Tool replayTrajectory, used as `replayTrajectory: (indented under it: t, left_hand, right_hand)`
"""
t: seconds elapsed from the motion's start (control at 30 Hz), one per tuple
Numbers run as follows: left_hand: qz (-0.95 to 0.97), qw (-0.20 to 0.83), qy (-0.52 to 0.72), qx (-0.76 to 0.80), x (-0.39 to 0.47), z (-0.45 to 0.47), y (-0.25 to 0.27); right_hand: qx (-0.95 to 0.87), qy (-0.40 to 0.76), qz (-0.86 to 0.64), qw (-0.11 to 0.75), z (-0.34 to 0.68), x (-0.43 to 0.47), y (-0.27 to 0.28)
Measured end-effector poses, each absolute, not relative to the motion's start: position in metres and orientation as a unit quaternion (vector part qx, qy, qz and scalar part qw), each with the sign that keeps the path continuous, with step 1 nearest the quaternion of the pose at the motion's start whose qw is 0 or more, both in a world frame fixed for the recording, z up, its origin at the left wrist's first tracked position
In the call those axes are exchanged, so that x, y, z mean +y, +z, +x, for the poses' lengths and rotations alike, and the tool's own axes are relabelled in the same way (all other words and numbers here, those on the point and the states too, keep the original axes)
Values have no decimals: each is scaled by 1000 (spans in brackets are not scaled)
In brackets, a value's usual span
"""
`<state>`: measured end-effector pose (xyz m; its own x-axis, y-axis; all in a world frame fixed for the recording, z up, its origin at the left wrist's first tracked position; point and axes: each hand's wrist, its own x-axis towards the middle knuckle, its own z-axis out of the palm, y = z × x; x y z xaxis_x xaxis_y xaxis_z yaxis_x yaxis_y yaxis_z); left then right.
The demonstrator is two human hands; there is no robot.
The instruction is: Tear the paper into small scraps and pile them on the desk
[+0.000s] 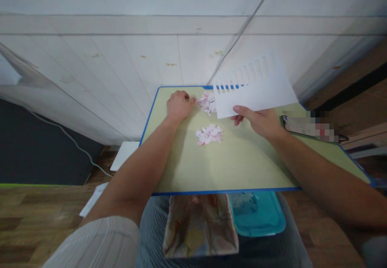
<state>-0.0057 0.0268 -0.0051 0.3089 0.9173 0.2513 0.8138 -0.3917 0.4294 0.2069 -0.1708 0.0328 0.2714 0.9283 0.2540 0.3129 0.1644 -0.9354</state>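
Note:
My right hand (256, 120) grips a white sheet of paper (250, 98) by its lower edge, thumb on top. A row of long narrow slots is cut along the sheet's far side. The sheet is raised above the board and covers part of the farther pile of small pink and white pieces (207, 101). Beside that pile's left edge rests my left hand (180, 105), its fingers curled in. Whatever those fingers hold, if anything, is hidden. A second pile of similar pieces (209, 134) lies nearer to me on the yellowish board (242, 167).
A phone (308, 128) lies at the board's right side. On my lap stand a patterned fabric-like box (201, 235) and a turquoise plastic tub (260, 219) with clear material inside. A white wall (121, 66) with a hanging cable (242, 32) rises behind the board.

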Motion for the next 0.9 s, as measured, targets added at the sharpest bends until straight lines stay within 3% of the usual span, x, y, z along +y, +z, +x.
replayTrajectory:
  t: [0.43,0.9]
  left_hand:
    - [802,125,246,529,26,-5,-9]
    - [785,184,242,540,26,-5,-1]
  right_hand:
    - [-599,283,-613,431,195,-191,11]
    - [-657,260,-613,354,184,-182,26]
